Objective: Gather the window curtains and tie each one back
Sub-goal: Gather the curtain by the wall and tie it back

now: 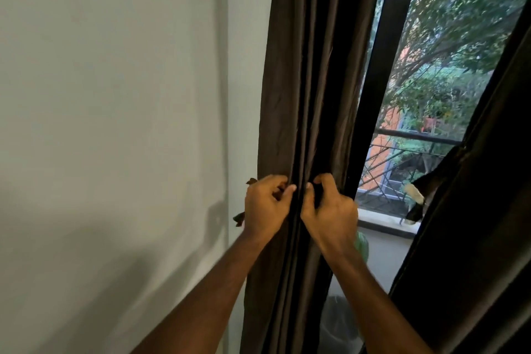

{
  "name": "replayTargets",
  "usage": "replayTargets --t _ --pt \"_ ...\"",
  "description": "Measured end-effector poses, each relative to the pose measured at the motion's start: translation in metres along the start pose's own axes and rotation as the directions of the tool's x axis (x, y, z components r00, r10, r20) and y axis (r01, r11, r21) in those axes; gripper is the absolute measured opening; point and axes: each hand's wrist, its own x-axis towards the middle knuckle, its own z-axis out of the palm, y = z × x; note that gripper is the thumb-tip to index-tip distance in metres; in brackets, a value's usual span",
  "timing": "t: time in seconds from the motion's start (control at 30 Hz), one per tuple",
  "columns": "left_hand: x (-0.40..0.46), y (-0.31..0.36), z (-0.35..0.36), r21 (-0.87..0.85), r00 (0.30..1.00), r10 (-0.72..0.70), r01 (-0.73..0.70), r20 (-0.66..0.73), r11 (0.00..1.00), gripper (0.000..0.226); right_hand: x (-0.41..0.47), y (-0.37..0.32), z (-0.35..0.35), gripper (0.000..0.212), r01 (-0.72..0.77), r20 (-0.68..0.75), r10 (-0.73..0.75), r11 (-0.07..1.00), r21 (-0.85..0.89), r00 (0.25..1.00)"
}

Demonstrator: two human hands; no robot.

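A dark brown curtain (310, 66) hangs bunched in narrow folds beside the white wall. My left hand (265, 204) grips its left folds at about waist height. My right hand (330, 207) grips the right folds, its fingers curled into the cloth. The two hands are almost touching across the bundle. Small brown ends of a tie-back strip (240, 217) poke out at the left of my left hand. A second dark curtain (474, 224) hangs slanted at the right edge, with a lighter band round it (415, 194).
The white wall (115, 123) fills the left half. A black window frame (385, 66) stands right of the gathered curtain, with trees and a balcony railing (416, 136) outside. A pale sill (385, 221) runs below the glass, and something green (362, 244) shows behind my right wrist.
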Motion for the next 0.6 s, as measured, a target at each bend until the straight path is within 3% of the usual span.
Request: replayTargets --t 0.13,0.33,0.43,0.57,0.6 --pt "-0.020 -0.018 -0.006 -0.018 0.991 -0.092 0.091 -0.100 0.996 0.009 -0.013 -0.013 0.009 0.016 0.101 -0.018 -0.099 0.977 0.189 0.995" --pt "-0.031 -0.027 -0.016 -0.075 0.984 -0.098 0.087 -0.148 0.993 0.011 -0.015 -0.016 0.025 0.024 -0.092 -0.028 0.101 0.968 0.233 0.994" --pt "-0.027 -0.022 -0.017 -0.140 0.981 -0.131 0.112 -0.139 0.984 0.009 -0.022 -0.020 0.030 0.006 -0.018 0.060 0.005 0.976 0.218 0.998" --pt "-0.021 -0.035 -0.026 -0.150 0.959 -0.172 0.140 -0.227 0.979 0.009 -0.022 -0.011 0.029 0.007 -0.138 -0.069 0.159 0.960 0.243 0.985" --pt "-0.023 -0.040 -0.028 -0.149 0.961 -0.169 0.139 -0.220 0.979 0.009 -0.025 -0.011 0.029 0.008 -0.104 -0.058 0.120 0.968 0.227 0.991"
